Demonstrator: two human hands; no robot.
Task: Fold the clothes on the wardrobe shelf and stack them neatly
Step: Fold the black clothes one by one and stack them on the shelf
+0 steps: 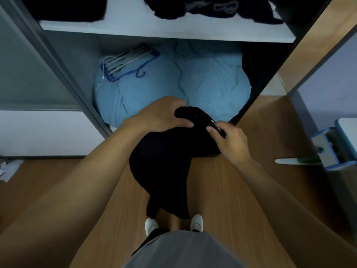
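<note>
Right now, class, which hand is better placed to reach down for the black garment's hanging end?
Probably the right hand: it only pinches the edge of the black garment, while the left hand grips its bunched top.

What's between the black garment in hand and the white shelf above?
Nothing visible. Left hand and right hand hold the black garment in open air below the white shelf; its front is open, with a bare patch between dark clothes piles. The blue bedding lies lower.

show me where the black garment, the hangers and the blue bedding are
black garment [164, 163]: head view, middle of the hanging cloth
hangers [123, 61]: head view, pale bars of the bundle
blue bedding [212, 84]: head view, its right bulge
</note>
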